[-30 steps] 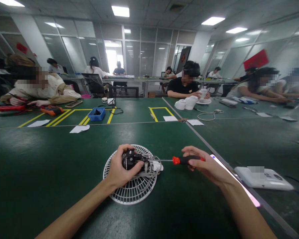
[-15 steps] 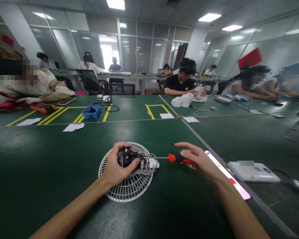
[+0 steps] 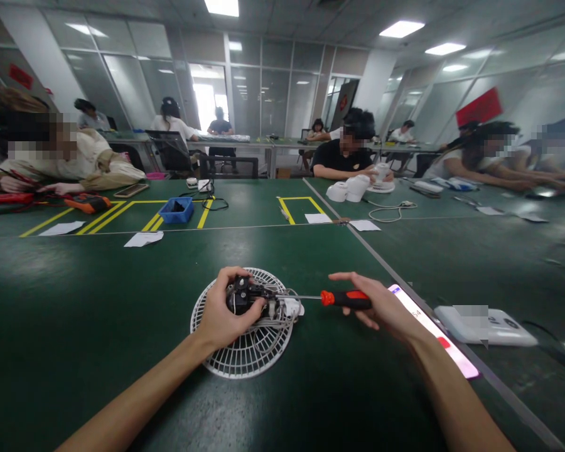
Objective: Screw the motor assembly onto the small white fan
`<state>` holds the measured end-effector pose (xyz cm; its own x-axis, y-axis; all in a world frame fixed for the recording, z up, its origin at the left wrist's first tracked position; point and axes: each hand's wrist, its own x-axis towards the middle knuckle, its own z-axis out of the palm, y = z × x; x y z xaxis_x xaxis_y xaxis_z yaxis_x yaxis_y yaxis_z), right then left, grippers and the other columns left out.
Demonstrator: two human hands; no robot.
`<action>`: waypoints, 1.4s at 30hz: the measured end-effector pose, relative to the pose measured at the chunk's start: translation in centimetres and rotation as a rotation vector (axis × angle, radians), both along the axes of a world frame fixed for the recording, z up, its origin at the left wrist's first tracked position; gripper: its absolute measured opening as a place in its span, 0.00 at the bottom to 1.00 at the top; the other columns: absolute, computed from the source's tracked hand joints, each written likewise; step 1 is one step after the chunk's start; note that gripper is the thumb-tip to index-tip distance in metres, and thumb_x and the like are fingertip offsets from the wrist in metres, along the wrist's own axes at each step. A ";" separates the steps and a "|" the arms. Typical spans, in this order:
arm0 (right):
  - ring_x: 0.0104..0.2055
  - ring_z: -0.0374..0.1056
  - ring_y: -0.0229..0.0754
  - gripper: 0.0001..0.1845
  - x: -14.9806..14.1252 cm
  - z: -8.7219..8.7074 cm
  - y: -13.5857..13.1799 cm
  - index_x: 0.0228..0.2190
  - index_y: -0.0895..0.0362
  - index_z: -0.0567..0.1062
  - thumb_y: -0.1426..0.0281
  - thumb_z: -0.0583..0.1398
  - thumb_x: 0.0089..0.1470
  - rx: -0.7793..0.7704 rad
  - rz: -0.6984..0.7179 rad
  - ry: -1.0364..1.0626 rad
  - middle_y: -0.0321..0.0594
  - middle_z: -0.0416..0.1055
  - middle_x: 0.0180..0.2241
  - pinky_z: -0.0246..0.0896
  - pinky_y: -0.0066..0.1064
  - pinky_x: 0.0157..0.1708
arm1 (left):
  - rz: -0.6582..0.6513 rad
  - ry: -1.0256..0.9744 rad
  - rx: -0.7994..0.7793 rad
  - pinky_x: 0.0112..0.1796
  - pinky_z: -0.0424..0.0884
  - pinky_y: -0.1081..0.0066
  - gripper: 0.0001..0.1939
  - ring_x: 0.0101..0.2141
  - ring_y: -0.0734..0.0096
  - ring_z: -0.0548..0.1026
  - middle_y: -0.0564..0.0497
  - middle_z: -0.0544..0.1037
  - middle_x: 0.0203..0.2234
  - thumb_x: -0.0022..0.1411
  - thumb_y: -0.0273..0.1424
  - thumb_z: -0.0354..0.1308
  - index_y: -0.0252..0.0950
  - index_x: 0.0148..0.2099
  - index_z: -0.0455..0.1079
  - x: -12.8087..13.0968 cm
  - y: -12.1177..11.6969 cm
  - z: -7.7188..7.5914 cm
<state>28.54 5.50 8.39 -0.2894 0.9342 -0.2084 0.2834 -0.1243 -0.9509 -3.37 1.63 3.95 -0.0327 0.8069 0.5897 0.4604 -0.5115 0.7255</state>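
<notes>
A white round fan grille (image 3: 247, 363) lies on the green table, with a black fan motor (image 3: 240, 302) and loose pale wires on top. My left hand (image 3: 223, 311) wraps round the motor, fingers over its far side and thumb on its near side. To the right, a red-and-black screwdriver (image 3: 351, 299) lies nearly level, its shaft running left to the motor assembly; the exact tip contact is too small to make out. My right hand (image 3: 379, 304) holds the handle's rear end loosely against the palm, with the index finger stretched out above it. A white plastic part (image 3: 292, 307) sits at the grille's right edge.
A lit phone (image 3: 433, 333) and a white device (image 3: 489, 326) lie to the right, near a table seam. Farther off are a blue bin (image 3: 176, 211), paper slips (image 3: 144, 238) and white fan parts (image 3: 356, 188) before a co-worker in black (image 3: 332, 160). Other people sit around.
My right hand's fingers have loosened and spread from the screwdriver handle, showing more of it. My left hand stays on the motor. The whole view has shifted slightly.
</notes>
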 end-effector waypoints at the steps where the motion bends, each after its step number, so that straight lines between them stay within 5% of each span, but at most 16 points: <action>1: 0.14 0.54 0.32 0.35 -0.1 0.1 0.0 0.57 0.55 0.73 0.44 0.56 0.60 -0.015 0.004 -0.028 0.36 0.73 0.23 0.42 0.25 0.14 | 0.003 0.001 0.000 0.46 0.76 0.62 0.23 0.42 0.63 0.79 0.48 0.77 0.43 0.55 0.33 0.68 0.40 0.51 0.64 0.0 0.0 0.1; 4: 0.16 0.54 0.32 0.32 0.1 0.2 0.1 0.55 0.54 0.73 0.47 0.62 0.57 0.035 0.002 -0.048 0.35 0.72 0.22 0.41 0.25 0.16 | 0.020 0.019 0.003 0.45 0.77 0.62 0.23 0.41 0.64 0.79 0.49 0.77 0.42 0.55 0.33 0.68 0.40 0.50 0.65 0.1 -0.1 0.3; 14: 0.39 0.72 0.47 0.32 0.6 -0.2 0.2 0.45 0.51 0.76 0.58 0.75 0.37 0.194 -0.055 0.150 0.39 0.75 0.37 0.66 0.35 0.40 | -0.002 0.023 0.008 0.46 0.77 0.61 0.23 0.41 0.63 0.79 0.49 0.77 0.42 0.55 0.32 0.67 0.40 0.51 0.65 0.1 -0.1 0.2; 17: 0.30 0.70 0.44 0.29 -0.1 -0.2 0.1 0.45 0.53 0.76 0.45 0.66 0.50 0.208 -0.123 0.059 0.38 0.73 0.29 0.65 0.33 0.30 | -0.017 0.008 0.004 0.46 0.77 0.62 0.23 0.41 0.64 0.79 0.50 0.77 0.41 0.55 0.31 0.67 0.40 0.51 0.64 0.0 -0.1 0.1; 21: 0.16 0.58 0.38 0.37 -0.4 -0.1 0.0 0.52 0.54 0.72 0.39 0.54 0.57 0.119 -0.110 -0.110 0.31 0.64 0.17 0.50 0.28 0.16 | -0.014 -0.001 -0.010 0.46 0.77 0.62 0.23 0.40 0.64 0.79 0.50 0.77 0.41 0.55 0.31 0.66 0.40 0.52 0.64 0.0 0.0 0.0; 26: 0.23 0.62 0.37 0.28 0.2 0.0 0.0 0.50 0.52 0.73 0.50 0.67 0.53 0.207 -0.057 -0.029 0.32 0.67 0.26 0.55 0.27 0.21 | -0.006 0.016 -0.001 0.46 0.77 0.61 0.23 0.41 0.63 0.79 0.50 0.77 0.41 0.55 0.32 0.67 0.40 0.51 0.64 0.0 -0.1 0.0; 29: 0.29 0.65 0.39 0.31 0.7 0.0 0.1 0.53 0.50 0.72 0.56 0.70 0.50 0.254 -0.045 0.038 0.34 0.69 0.32 0.63 0.30 0.28 | 0.004 0.010 0.000 0.45 0.77 0.62 0.21 0.40 0.64 0.79 0.50 0.78 0.40 0.56 0.33 0.66 0.40 0.50 0.65 0.1 0.0 0.1; 34: 0.37 0.70 0.44 0.32 0.9 -0.3 0.3 0.52 0.48 0.73 0.54 0.72 0.46 0.359 -0.021 0.022 0.36 0.72 0.37 0.67 0.33 0.39 | 0.012 -0.020 -0.004 0.44 0.77 0.63 0.17 0.40 0.64 0.79 0.50 0.78 0.40 0.58 0.31 0.64 0.39 0.49 0.66 0.1 0.0 -0.1; 36: 0.35 0.71 0.44 0.28 0.6 -0.5 0.3 0.50 0.50 0.75 0.46 0.64 0.56 0.375 -0.065 -0.050 0.38 0.72 0.35 0.68 0.34 0.37 | 0.005 -0.025 -0.010 0.45 0.77 0.63 0.18 0.40 0.64 0.79 0.49 0.78 0.40 0.58 0.31 0.64 0.39 0.50 0.66 0.1 0.0 -0.1; 39: 0.23 0.66 0.41 0.35 0.1 -0.6 0.1 0.54 0.53 0.73 0.40 0.49 0.63 0.302 -0.088 -0.140 0.36 0.70 0.26 0.62 0.32 0.23 | 0.002 -0.039 0.000 0.45 0.77 0.63 0.18 0.40 0.64 0.79 0.50 0.78 0.40 0.58 0.30 0.64 0.39 0.50 0.66 0.1 0.0 -0.1; 42: 0.19 0.61 0.38 0.34 -0.1 -0.6 -0.1 0.54 0.53 0.72 0.42 0.56 0.60 0.251 -0.071 -0.147 0.32 0.66 0.22 0.53 0.28 0.18 | -0.001 -0.045 0.004 0.46 0.76 0.63 0.18 0.40 0.65 0.79 0.50 0.77 0.41 0.58 0.30 0.64 0.40 0.49 0.66 0.1 0.0 -0.3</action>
